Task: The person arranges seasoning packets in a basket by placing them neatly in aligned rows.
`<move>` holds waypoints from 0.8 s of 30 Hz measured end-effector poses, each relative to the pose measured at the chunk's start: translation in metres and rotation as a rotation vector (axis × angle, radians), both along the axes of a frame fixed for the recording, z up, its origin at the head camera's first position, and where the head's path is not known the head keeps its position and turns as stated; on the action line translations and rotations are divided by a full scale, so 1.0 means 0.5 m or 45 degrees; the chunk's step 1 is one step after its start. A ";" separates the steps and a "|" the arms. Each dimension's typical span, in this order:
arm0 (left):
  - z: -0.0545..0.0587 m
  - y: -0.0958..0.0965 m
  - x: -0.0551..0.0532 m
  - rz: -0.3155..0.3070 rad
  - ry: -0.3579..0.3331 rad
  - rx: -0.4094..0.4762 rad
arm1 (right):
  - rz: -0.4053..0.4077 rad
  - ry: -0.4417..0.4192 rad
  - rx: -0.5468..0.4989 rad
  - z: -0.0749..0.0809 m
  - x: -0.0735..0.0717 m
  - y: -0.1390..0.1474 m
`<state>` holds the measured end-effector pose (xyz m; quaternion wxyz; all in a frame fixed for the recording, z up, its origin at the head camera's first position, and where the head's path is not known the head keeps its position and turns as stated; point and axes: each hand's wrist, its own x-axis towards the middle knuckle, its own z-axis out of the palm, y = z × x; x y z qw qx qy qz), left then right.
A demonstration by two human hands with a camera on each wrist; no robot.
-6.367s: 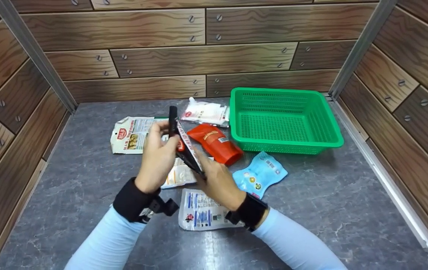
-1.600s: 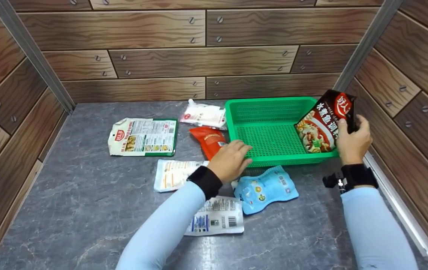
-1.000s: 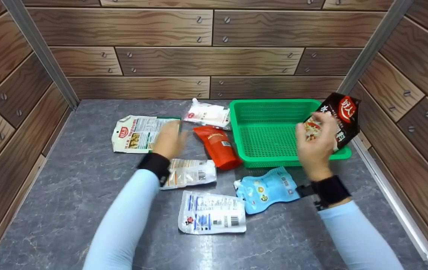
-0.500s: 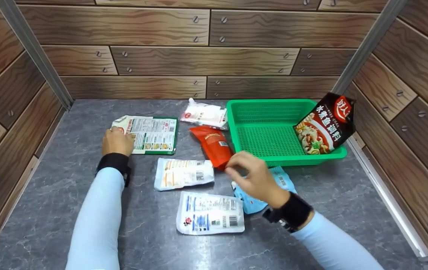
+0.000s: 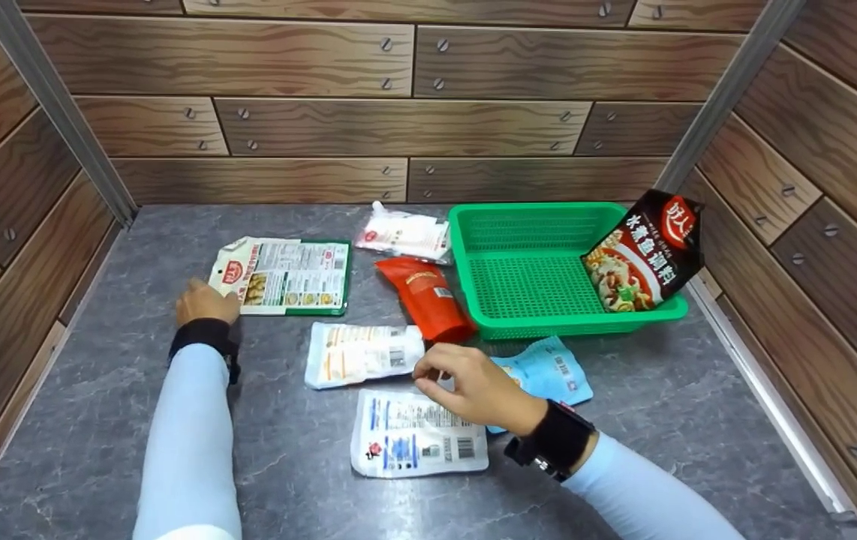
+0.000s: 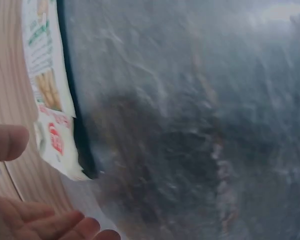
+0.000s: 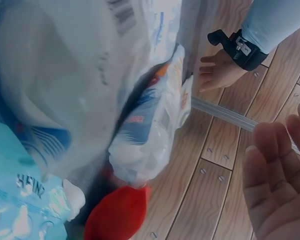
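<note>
Black packet (image 5: 650, 251) has moved into the green basket (image 5: 541, 324) — left grip (image 5: 206, 303) and right grip (image 5: 482, 388) loosely spread.

Your left arm (image 5: 187, 450) is pointing almost straight ahead, and your left hand (image 5: 205, 304) is showing its back to the head view. In the left wrist view, your thumb (image 6: 10, 142) is standing apart from the loosely bent fingers (image 6: 50, 226). Your right arm (image 5: 638, 487) is slanting in from the lower right; your right hand (image 5: 477, 386) is pointing leftward, its fingers (image 5: 452, 358) curving over and its thumb (image 5: 436, 391) facing them across a gap. Light-blue sleeves (image 5: 187, 480) are covering both arms, and black bands (image 5: 560, 436) are circling both wrists (image 5: 535, 414).
</note>
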<state>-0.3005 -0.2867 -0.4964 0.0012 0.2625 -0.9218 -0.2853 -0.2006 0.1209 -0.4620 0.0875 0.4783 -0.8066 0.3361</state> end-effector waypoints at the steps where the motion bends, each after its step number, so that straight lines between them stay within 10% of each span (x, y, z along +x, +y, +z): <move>1: -0.004 -0.002 -0.001 -0.011 -0.019 0.003 | 0.005 -0.003 -0.002 -0.002 0.000 0.000; 11: -0.026 -0.007 -0.013 0.010 -0.020 0.067 | 0.015 -0.039 -0.013 -0.007 -0.008 -0.014; 24: -0.013 0.002 -0.014 0.203 0.156 0.685 | 0.025 -0.065 -0.023 -0.005 -0.010 -0.032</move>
